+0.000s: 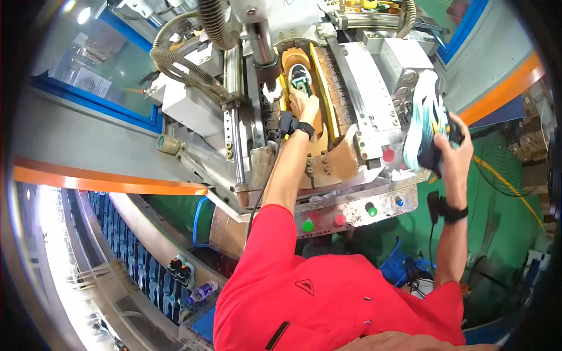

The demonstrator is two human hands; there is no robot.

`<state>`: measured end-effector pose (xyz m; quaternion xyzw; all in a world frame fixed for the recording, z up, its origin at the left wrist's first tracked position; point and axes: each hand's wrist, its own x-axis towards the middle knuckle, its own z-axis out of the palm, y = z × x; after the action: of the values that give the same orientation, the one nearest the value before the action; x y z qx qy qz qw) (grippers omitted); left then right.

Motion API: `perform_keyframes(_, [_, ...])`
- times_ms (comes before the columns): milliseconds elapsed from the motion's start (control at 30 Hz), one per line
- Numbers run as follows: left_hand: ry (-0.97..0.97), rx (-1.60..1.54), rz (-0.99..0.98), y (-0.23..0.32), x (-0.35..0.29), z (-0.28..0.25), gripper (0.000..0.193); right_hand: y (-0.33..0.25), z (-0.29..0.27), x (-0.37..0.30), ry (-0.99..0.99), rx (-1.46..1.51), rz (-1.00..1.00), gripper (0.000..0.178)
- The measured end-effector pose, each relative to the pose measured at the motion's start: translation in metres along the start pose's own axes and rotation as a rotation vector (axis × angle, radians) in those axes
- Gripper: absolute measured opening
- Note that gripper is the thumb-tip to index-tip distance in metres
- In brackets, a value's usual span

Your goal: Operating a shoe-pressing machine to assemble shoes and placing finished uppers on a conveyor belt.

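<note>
My left hand [304,106] reaches into the trough of a press machine [363,76]. Its fingers are closed on the near end of a shoe [300,74] with a white rim and a green part inside, which lies lengthwise between two yellow-edged side pads. Off to the right of the machine, my right hand [456,149] grips a second shoe [426,126] and holds it up in the air. That shoe has a thick white and pale teal sole facing left and a dark upper. Black straps with cables circle both wrists.
A vertical metal piston [260,47] stands just left of the trough. Below, the front panel carries green and red buttons [308,226]. Orange-edged guards [111,180] flank the machine. At lower left, a conveyor [134,251] has shoes [181,270] and a purple-tinted bottle [202,292] beside it.
</note>
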<state>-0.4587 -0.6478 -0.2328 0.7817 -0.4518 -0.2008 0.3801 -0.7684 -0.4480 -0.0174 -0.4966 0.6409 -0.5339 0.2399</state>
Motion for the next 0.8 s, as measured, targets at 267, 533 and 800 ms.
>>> perform_keyframes(267, [-0.622, -1.188, -0.638, 0.021, -0.125, -0.199, 0.019, -0.066, 0.176, 0.133, -0.476, -0.737, -0.148, 0.068])
perform_keyframes(533, [-0.242, -1.025, -0.479, -0.038, -0.295, -0.399, 0.056, 0.036, 0.385, 0.125, -0.629, -0.886, -0.193, 0.046])
perform_keyframes(800, [0.551, -1.055, -0.551, -0.082, -0.432, -0.416, 0.039, 0.016, 0.365, 0.053, -0.607, -0.77, -0.219, 0.049])
